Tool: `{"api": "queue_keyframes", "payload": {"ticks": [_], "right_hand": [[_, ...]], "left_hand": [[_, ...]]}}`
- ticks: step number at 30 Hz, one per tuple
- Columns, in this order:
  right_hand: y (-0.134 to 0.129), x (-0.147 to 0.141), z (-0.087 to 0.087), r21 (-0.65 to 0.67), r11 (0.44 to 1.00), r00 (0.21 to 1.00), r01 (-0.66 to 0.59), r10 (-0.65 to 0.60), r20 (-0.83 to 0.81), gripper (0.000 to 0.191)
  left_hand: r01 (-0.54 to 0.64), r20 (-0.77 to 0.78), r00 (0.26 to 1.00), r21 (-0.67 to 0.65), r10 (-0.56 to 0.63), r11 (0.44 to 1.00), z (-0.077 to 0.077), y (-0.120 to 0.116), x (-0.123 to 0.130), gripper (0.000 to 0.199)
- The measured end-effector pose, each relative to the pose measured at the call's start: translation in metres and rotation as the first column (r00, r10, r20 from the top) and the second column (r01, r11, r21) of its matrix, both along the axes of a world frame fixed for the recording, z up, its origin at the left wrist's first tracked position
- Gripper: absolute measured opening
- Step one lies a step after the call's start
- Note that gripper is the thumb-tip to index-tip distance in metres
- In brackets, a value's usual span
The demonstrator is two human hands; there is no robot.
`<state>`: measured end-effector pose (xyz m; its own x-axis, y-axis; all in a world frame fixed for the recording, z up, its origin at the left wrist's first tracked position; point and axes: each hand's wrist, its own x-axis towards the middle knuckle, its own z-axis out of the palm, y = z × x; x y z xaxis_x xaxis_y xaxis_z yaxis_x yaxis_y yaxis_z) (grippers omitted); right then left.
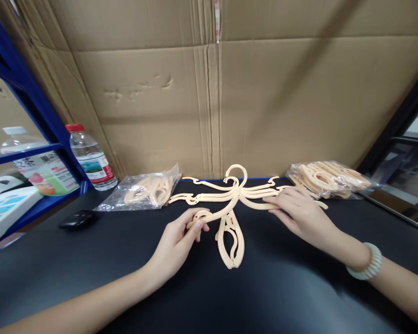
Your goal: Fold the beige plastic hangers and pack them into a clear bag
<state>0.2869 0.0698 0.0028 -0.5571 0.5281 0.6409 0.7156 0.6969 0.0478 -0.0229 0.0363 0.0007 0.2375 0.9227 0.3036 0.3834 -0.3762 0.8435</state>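
My left hand (181, 234) pinches the left arm end of a cream plastic folding hanger (237, 197), whose arms are spread out. On the right, my right hand (299, 211) has its fingers closed around the other arm of the same hanger. Its hook points up, towards the cardboard. Behind it lie more unfolded hangers (209, 198), partly overlapped by the held one. Nearer to me, between my hands, rests a folded hanger (231, 241) with its arms brought together. My right hand hides part of the hanger arms under it.
Clear bags of folded hangers lie at the left (149, 191) and right (329, 178) on the black table (209, 301). A black mouse (77, 220) and a red-capped water bottle (92, 160) stand left. A cardboard wall (142, 106) closes off the back; a blue shelf frame (24, 65) borders the left.
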Motion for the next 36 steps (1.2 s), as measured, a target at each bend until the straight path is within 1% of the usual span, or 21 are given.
{"api": "queue_keyframes", "payload": {"ticks": [2,4,7,12,14,17,19,21,24,27,32,36], "right_hand": [[-0.001,0.002,0.003,0.072,0.991,0.991,0.113,-0.118,0.068,0.017],[-0.002,0.002,0.004,0.128,0.968,0.968,0.215,-0.229,0.103,0.021],[-0.006,0.0,0.004,0.199,0.928,0.933,0.315,-0.341,0.114,0.023],[-0.011,-0.006,0.004,0.29,0.885,0.909,0.364,-0.405,0.096,0.025],[-0.012,-0.007,0.005,0.315,0.868,0.901,0.384,-0.427,0.077,0.026],[-0.014,-0.009,0.006,0.372,0.826,0.874,0.424,-0.481,0.069,0.025],[-0.015,-0.009,0.005,0.396,0.799,0.849,0.453,-0.522,0.085,0.024],[-0.017,-0.01,0.005,0.401,0.787,0.828,0.469,-0.549,0.109,0.024],[-0.017,-0.01,0.006,0.395,0.788,0.823,0.473,-0.555,0.123,0.024],[-0.016,-0.01,0.007,0.384,0.8,0.844,0.461,-0.529,0.089,0.022],[-0.012,-0.007,0.005,0.297,0.894,0.936,0.335,-0.352,0.004,0.021],[-0.008,-0.005,0.002,0.253,0.941,0.975,0.223,-0.212,-0.072,0.026]], "left_hand": [[-0.008,0.028,1.0,-0.014,0.009,1.0,0.0,0.001,0.0,0.029],[-0.001,0.059,0.998,-0.023,0.002,1.0,0.0,0.002,-0.001,0.028],[0.011,0.086,0.996,-0.019,-0.01,1.0,0.001,0.001,0.0,0.027],[-0.019,0.07,0.997,0.011,0.018,1.0,0.004,-0.002,0.0,0.025],[-0.014,0.071,0.997,0.013,0.013,1.0,0.005,-0.003,0.0,0.025],[0.001,0.071,0.997,0.01,-0.002,1.0,0.004,-0.003,0.001,0.024],[0.01,0.072,0.997,0.005,-0.01,1.0,0.004,-0.003,0.001,0.024],[0.018,0.079,0.997,0.002,-0.018,1.0,0.002,-0.002,0.001,0.023],[0.024,0.092,0.995,0.003,-0.024,1.0,0.001,-0.001,0.0,0.023],[0.026,0.088,0.996,-0.004,-0.025,1.0,-0.001,0.0,-0.001,0.023],[0.016,0.103,0.995,-0.012,-0.015,1.0,-0.001,0.001,-0.002,0.023],[0.02,0.109,0.994,-0.014,-0.019,1.0,0.0,0.001,0.0,0.023]]}}
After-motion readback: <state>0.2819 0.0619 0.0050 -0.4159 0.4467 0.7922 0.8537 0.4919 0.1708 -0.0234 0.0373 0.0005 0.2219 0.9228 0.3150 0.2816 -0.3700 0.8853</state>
